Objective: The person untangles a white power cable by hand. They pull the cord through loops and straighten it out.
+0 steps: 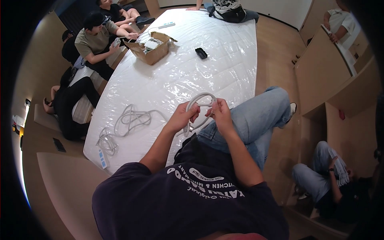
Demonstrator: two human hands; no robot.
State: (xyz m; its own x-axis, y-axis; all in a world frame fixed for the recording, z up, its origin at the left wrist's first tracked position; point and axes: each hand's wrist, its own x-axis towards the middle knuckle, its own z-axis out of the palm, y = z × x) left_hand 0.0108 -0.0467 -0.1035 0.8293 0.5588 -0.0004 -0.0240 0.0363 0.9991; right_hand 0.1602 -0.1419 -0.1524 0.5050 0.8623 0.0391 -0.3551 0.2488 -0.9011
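A coil of grey-white cable [199, 96] is held up in front of my lap, between both hands. My left hand [185, 117] has its fingers closed round the coil's left side. On the other side, my right hand [221, 115] pinches the coil, its fingertips partly hidden behind the loops. More of the grey-white cable [138, 113] lies in loose, tangled loops on the plastic-covered mattress [172, 88] to my left, and a stretch of it runs toward my left hand. Near the mattress's left corner lies a blue-and-white power strip [103, 159] beside the tangle.
An open cardboard box [154, 56] with white items stands farther up the mattress, near a small black tray [201, 53] and another power strip [167, 25]. Several people sit around; one person [96, 44] at the left handles a cable. Wooden cabinets [328, 60] stand on the right.
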